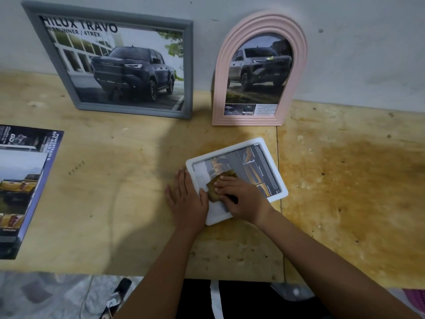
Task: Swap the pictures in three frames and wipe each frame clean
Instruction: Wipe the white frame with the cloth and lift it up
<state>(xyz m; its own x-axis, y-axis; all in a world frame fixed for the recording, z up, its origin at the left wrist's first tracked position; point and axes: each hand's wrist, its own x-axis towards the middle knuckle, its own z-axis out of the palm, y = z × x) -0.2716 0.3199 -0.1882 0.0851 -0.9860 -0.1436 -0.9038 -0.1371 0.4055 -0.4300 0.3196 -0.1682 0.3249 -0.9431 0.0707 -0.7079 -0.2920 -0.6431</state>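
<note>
Your hands and the cloth (pixel 226 175) hide the near-left part of the white frame (pixel 230 150), so only the far and right side of its picture shows: yellow-orange vehicle shots with columns of print too small to read. This frame lies flat on the surface (pixel 115 203), near the middle, turned at an angle. Your right hand (pixel 239 196) lies on the brownish cloth and presses it onto the glass, fingers fairly straight across it; what the thumb does underneath cannot be made out. Your left hand (pixel 187 199) lies flat, fingers straight and together, on the surface at the frame's left edge, with its thumb against the rim. At the far side, two frames lean on the wall (pixel 345 42). The grey frame (pixel 188 65), far left, holds a dark pickup picture headed "HILUX TRAVO", its first letter partly cut by the rim, with a line below ending "RUNNER / 4TREX" and "TOYOTA" on the grille. The pink frame (pixel 300 65), arched, right of it, holds a grey pickup with "TOYOTA" across its nose; the small panel of text at the bottom is unreadable. A brochure (pixel 23 192) lies at the left, cut off by the view's edge, showing a yellow truck and the sideways words "POWERTRAIN OFF-ROAD".
</note>
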